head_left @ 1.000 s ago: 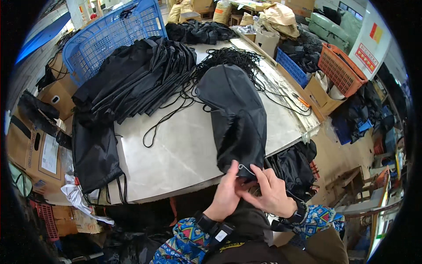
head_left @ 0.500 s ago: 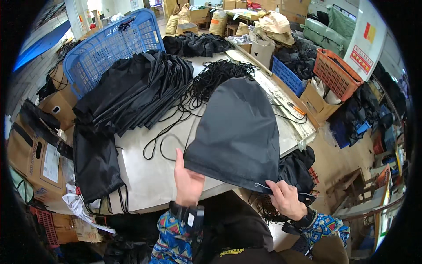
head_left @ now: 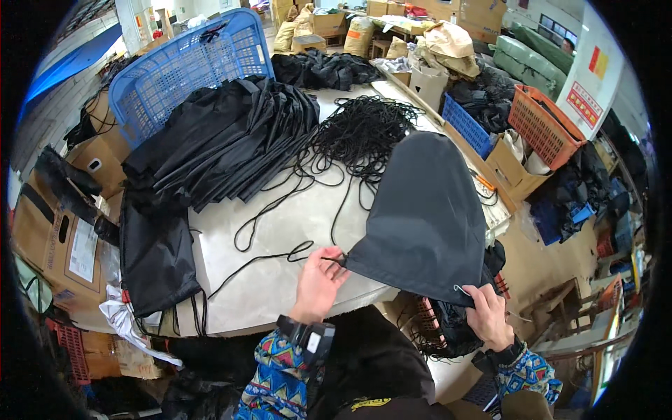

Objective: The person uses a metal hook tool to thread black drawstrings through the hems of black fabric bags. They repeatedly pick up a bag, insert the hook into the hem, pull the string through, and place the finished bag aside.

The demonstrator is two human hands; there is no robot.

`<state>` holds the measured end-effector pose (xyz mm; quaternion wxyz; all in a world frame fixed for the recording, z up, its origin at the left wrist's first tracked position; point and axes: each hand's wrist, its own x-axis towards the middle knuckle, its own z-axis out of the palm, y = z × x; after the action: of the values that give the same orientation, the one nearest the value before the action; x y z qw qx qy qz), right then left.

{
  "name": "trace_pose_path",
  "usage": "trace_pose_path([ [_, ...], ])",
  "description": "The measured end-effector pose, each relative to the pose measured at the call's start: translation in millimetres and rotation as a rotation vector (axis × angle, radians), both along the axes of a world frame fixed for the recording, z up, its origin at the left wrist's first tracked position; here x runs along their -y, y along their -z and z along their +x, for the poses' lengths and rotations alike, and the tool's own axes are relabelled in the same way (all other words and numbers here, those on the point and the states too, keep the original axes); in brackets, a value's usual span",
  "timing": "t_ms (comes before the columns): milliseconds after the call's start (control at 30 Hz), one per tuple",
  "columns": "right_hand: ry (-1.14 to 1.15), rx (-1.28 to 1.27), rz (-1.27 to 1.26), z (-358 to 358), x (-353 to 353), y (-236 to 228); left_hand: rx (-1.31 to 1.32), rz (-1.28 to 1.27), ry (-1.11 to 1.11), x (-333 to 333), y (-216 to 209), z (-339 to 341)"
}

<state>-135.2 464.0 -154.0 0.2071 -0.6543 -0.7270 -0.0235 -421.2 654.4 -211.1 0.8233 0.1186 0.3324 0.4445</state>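
Tan floor (head_left: 528,269) of a cluttered workshop runs past the right side of a pale table (head_left: 252,304). At the table's far left corner a blue basket (head_left: 185,70) leans behind a fanned stack of black bags (head_left: 217,147); a black cord tangle (head_left: 364,133) lies toward the far right edge. Held over the table's near right corner, a single black bag (head_left: 423,210) spreads between the two hands, its hem running past the near edge. The left hand (head_left: 318,287) is at the hem's left end, thumb and fingers pinching a dark cord (head_left: 334,260) just beside the cloth. The right hand (head_left: 488,315) pinches the hem's right end, fingers pressed together, with a small metal hook (head_left: 460,288) sticking out by the fingertips. Between the stack, the near edge and the left hand, the pale surface gives open room, crossed by loose cords (head_left: 267,258); an orange-handled tool (head_left: 483,180) lies along the right edge.
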Motion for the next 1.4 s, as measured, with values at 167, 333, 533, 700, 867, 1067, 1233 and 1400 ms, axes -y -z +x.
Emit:
trace_pose_path([
  [167,0.002,0.051,0.006,11.2,9.2,-8.3,-0.138,-0.008,-0.084,-35.8,-3.4,40.3],
  [333,0.026,0.018,-0.049,19.7,9.0,2.6,-0.185,0.06,0.421,-75.8,7.1,42.4],
  [533,-0.025,0.049,-0.076,16.1,6.3,-1.7,-1.671,1.072,0.143,-93.8,32.5,66.8],
  [700,-0.092,0.078,-0.008,17.7,-4.8,-4.1,-0.269,0.284,0.215,-113.1,9.2,49.0],
  [867,-0.12,0.107,0.005,20.8,-11.9,-0.4,0.214,0.364,0.037,-93.0,-78.2,-52.8],
  [1067,-0.234,0.112,-0.032,5.0,-46.4,9.0,0.176,0.604,-0.399,-35.2,-103.7,-203.8],
  [1233,-0.304,0.134,-0.017,-17.6,-86.3,7.7,0.339,0.892,-0.418,45.7,-83.5,-253.3],
  [1400,-0.556,-0.247,-0.369,-48.1,-112.4,-9.8,-0.447,0.572,-0.469,64.7,-63.2,-249.5],
])
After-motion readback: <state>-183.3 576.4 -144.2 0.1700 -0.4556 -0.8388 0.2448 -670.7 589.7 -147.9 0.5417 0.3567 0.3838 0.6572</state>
